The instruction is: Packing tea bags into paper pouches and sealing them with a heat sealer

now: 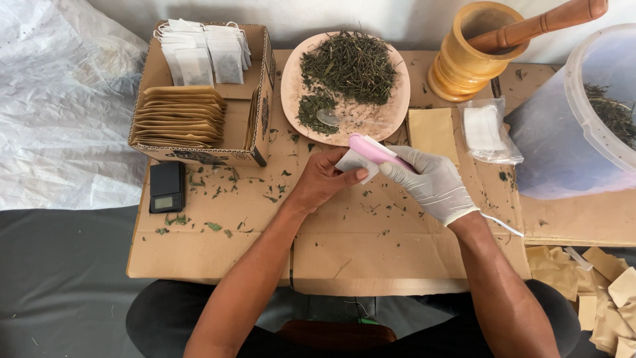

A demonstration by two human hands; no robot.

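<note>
Left hand point(324, 178) pinching white sachet point(354, 163) steady; gloved right hand point(430, 182) gripping pink sealer point(374, 150), clamping its edge, near cardboard's far edge point(424, 61).

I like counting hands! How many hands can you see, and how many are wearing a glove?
2 hands, 1 gloved. The bare left hand holds a small white bag; the gloved right hand holds a pink tool against it.

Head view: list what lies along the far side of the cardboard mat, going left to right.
Cardboard box of sachets and brown envelopes → pink plate of dried herbs → wooden mortar with pestle → clear plastic tub.
</note>
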